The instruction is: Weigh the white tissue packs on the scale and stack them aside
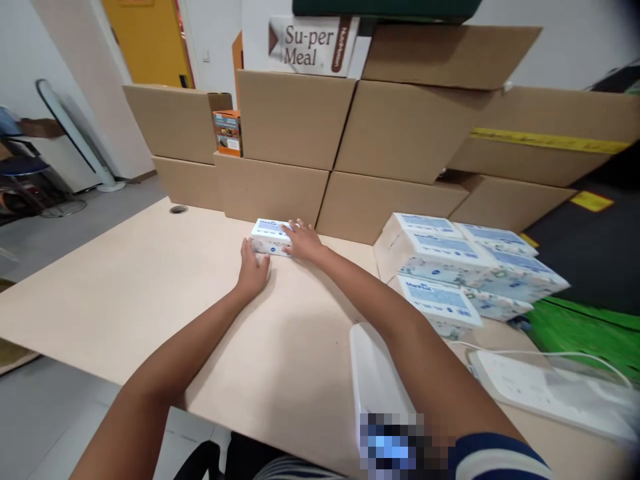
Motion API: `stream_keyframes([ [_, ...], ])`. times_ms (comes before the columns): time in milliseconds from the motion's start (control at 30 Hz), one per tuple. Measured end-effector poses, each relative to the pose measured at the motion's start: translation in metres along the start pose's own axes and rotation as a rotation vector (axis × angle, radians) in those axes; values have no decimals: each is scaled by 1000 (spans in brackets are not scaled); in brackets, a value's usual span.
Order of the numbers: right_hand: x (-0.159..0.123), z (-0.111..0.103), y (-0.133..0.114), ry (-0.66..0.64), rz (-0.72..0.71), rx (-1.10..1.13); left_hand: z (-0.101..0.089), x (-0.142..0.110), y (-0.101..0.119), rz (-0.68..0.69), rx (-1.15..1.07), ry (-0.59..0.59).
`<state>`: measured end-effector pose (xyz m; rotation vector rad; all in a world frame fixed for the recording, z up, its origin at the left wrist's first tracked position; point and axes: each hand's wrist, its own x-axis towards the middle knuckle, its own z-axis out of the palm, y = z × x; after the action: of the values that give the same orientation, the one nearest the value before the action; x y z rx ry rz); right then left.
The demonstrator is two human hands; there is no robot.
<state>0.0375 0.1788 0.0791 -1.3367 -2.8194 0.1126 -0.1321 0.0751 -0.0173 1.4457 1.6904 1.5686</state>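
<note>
A white and blue tissue pack (270, 245) lies flat on the table near the wall of cardboard boxes. My left hand (254, 270) presses against its left end, thumb pointing forward. At the opposite end, my right hand (303, 241) is over the pack, fingers on its top and right side. Between them the two hands grip the pack. More packs of the same kind (440, 300) are piled on the right side of the table, several of them in stacked rows.
Brown cardboard boxes (295, 120) form a wall along the table's back. A small orange box (228, 133) sits on a lower box. Under my right arm lies a long white object (375, 367). A white power strip (540, 393) with a cable is at right.
</note>
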Motion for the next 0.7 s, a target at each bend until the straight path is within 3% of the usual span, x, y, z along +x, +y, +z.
stream_keyframes([
  [200,33,1,-10,46,20,-105,2,-8,-2,4,38,-8],
  [433,32,-8,-18,84,72,-97,-2,-9,2,13,76,-30],
  [567,-10,-24,-27,124,25,-82,-7,-3,10,38,78,-34],
  [633,-53,-31,-31,165,-110,-69,-9,-1,19,61,88,-50],
  [700,-108,-32,-29,266,-335,-58,-11,-5,34,96,103,-86],
])
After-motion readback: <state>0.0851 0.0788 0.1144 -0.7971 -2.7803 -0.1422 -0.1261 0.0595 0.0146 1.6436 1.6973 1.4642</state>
